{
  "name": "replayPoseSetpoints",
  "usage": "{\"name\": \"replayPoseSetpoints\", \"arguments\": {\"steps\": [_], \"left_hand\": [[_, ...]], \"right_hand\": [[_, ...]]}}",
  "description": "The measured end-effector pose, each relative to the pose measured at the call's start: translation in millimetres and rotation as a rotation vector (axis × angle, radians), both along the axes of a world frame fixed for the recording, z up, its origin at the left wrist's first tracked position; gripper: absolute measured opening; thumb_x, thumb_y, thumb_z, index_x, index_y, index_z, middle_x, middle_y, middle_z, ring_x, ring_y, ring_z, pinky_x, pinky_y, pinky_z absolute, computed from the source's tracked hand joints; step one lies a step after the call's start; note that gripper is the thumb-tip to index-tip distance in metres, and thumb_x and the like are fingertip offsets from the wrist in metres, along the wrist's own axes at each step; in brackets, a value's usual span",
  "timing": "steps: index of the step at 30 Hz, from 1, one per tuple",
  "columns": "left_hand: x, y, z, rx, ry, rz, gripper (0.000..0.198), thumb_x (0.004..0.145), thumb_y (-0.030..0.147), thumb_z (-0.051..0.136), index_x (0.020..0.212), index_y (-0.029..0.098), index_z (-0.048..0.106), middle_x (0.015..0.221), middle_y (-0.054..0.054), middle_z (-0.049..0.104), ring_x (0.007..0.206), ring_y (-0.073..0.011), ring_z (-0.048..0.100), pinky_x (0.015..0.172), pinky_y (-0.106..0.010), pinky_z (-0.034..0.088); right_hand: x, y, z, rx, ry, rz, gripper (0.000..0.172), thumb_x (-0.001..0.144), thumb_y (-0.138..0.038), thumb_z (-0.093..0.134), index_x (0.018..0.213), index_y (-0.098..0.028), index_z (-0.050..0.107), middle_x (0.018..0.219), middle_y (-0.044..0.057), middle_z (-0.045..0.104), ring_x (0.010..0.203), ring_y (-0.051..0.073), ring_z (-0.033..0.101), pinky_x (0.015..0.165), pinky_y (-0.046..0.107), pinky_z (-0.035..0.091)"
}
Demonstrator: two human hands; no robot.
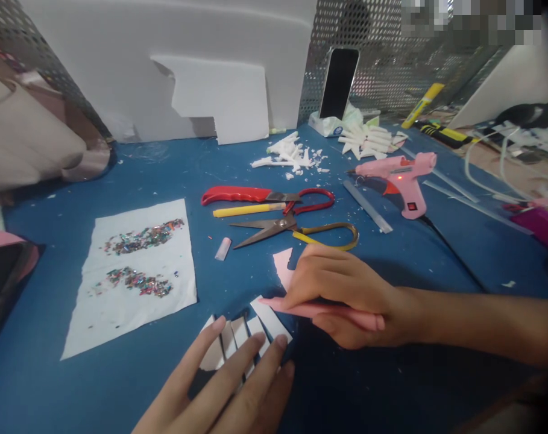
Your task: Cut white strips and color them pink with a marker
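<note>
My right hand (341, 295) is closed round a pink felt-tip pen (348, 314), whose tip touches the upper end of a white paper strip (270, 319). My left hand (237, 386) lies spread on the table, its fingertips resting on several narrow white strips (229, 340) set side by side. The ends of those strips are partly hidden under the fingers. A torn pink paper scrap (283, 265) lies just beyond my right hand. A small pink-white cap (223, 248) rests farther left. Beyond my right hand lie open scissors (274, 228) with red and yellow handles.
A white sheet (86, 301) with glitter piles lies left. Behind the scissors are a yellow pen (249, 210) and a red-handled cutter (237, 194). A pink glue gun (403, 175), glue stick (368, 205), white scraps (294, 154) and a phone (339, 84) stand or lie farther back.
</note>
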State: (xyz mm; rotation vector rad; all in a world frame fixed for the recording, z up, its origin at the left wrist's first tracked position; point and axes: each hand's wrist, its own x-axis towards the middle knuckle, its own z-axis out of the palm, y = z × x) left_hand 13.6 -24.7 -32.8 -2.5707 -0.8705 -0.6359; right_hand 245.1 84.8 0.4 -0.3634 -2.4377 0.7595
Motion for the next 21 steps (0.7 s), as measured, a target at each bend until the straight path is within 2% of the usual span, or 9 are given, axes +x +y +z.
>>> {"name": "replayPoseSetpoints", "arguments": {"steps": [7,16,21], "left_hand": [[2.9,2.3,1.1,0.006,-0.017,0.004,0.032,0.082,0.012,0.06,0.112,0.022,0.065,0.122,0.005,0.062,0.114,-0.0142,0.054,0.118,-0.042,0.026],[2.1,1.9,0.1,0.012,0.001,0.01,0.031,0.082,0.012,0.059,0.112,0.021,0.065,0.122,0.005,0.063,0.114,-0.0151,0.054,0.118,-0.044,0.027],[2.4,1.9,1.6,-0.022,-0.029,0.023,0.028,0.085,0.014,0.06,0.112,0.02,0.063,0.116,0.006,0.066,0.114,-0.0134,0.054,0.118,-0.042,0.027]], "right_hand": [[-1.4,2.7,0.9,-0.012,-0.053,0.023,0.029,0.096,-0.034,0.047,0.106,-0.013,0.063,0.085,0.005,0.068,0.081,0.017,0.051,0.08,0.034,0.043],[-2.5,1.4,-2.1,0.023,-0.014,0.005,0.022,0.093,-0.026,0.048,0.1,-0.015,0.064,0.078,0.004,0.067,0.078,0.017,0.052,0.078,0.034,0.044],[-3.0,0.6,-2.0,0.036,-0.01,0.0,0.019,0.09,-0.02,0.049,0.096,-0.014,0.066,0.075,0.003,0.066,0.077,0.017,0.053,0.078,0.033,0.044]]}}
